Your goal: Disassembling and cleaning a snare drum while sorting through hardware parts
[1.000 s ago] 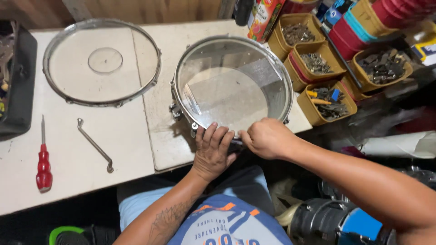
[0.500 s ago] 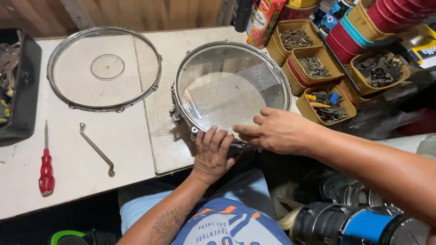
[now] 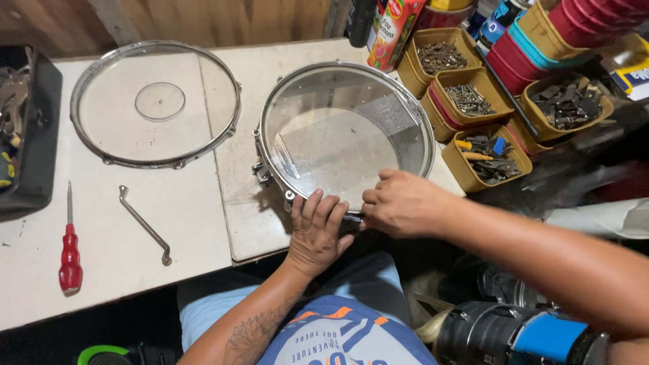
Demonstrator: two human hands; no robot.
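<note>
Left hand (image 3: 318,233), right hand (image 3: 399,203) grip clear-headed snare drum (image 3: 345,132).

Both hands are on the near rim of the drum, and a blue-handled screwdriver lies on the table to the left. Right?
Not quite: the head view shows the screwdriver has a red handle. The rest holds: left hand and right hand are on the drum's near rim.

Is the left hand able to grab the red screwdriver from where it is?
Probably yes. The left hand rests on the drum's near rim. The red screwdriver lies on the white table off to its left, with only a bent metal key lying between them.
</note>
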